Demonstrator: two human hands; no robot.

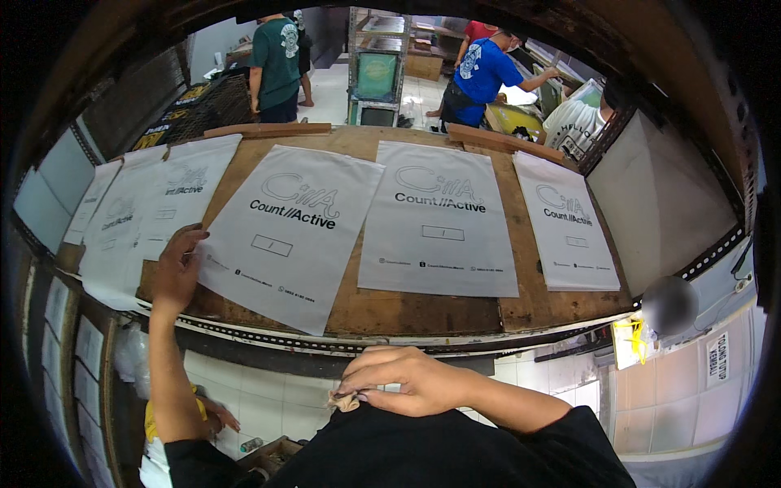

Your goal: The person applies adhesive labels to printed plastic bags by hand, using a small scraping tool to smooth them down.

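Note:
My left hand (178, 267) is at the left edge of a tilted white printed bag (286, 232), fingers apart and slightly bent, fingertips at or just touching its edge. That bag lies flat on the wooden board (346, 293), its lower corner near the front edge. My right hand (411, 381) is drawn in close to my body, fingers closed around a crumpled beige cloth (345, 401). A second white printed bag (438, 232) lies just right of the first. Another white bag (569, 228) lies farther right, and several overlap at the left (122, 220).
Wooden strips (268, 129) run along the board's far edge. Beyond stand a metal rack (378, 73), a person in green (275, 61) and a person in blue (486, 73). Another person in yellow and white (154, 439) is low at the left. A panel (655, 187) bounds the right side.

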